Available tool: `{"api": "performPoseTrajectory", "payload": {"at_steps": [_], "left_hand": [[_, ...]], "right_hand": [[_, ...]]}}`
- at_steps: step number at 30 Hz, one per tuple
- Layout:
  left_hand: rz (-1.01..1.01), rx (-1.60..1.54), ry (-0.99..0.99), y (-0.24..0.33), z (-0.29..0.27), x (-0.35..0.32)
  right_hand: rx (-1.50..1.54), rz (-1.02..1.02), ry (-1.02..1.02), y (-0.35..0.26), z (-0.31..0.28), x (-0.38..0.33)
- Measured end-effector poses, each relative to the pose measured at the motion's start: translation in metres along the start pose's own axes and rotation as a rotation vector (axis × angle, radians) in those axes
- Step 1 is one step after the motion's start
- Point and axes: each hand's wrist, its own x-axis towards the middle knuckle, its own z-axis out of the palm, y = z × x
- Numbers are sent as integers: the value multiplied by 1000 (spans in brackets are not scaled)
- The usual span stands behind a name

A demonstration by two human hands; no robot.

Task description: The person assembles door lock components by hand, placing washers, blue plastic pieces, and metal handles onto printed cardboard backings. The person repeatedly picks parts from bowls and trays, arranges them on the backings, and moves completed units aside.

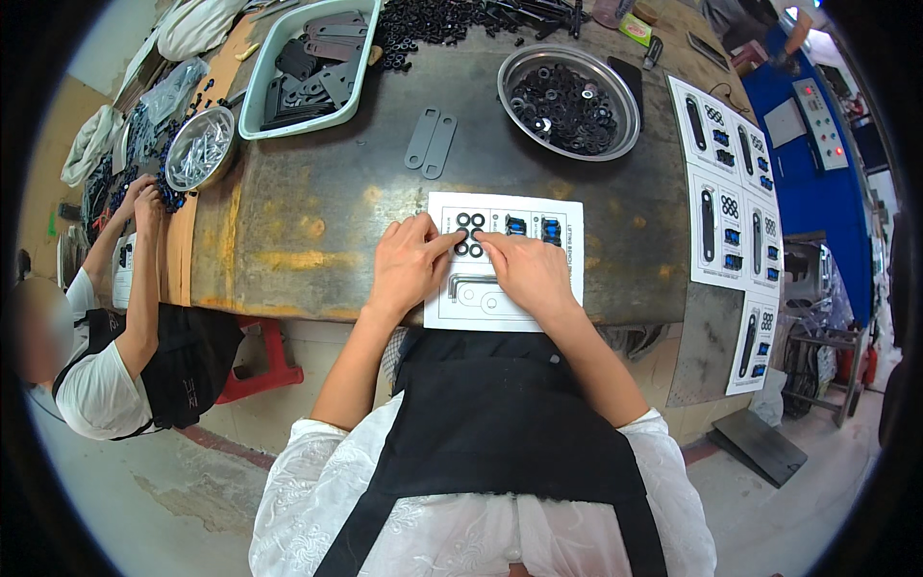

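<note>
Both hands flat on template sheet (505,264) at bench edge. Left hand (409,264) & right hand (524,269): forefingers out, gripping nothing, nudging black washers (470,234) onto printed rings. Risk: sleeve/finger drag scatters washers, sheet slides off edge.

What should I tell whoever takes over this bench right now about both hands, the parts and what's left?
Left hand and right hand: both flat on the white printed layout sheet, forefingers at the four black rubber rings, gripping nothing.
Done: rings, two blue-black blocks and grey hex key lie on the sheet.
Left: the lower outline looks unfilled; two grey flat metal links lie beyond. Round steel bowl of black rings sits far right.
</note>
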Motion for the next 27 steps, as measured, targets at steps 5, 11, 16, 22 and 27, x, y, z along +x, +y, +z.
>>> {"api": "performPoseTrajectory", "payload": {"at_steps": [5, 11, 16, 22, 27], "left_hand": [[3, 0, 3, 1, -1, -1], [-5, -8, -31, 0, -6, -6], [47, -2, -45, 5, -10, -9], [-223, -74, 77, -3, -16, 14], [-586, 31, 172, -77, 8, 88]], "right_hand": [[-4, 20, -18, -2, -2, 0], [71, 79, 34, 2, -16, 9], [12, 51, 337, 49, -57, 85], [-229, -1, 452, 81, -67, 130], [13, -11, 117, -9, 5, 135]]}}
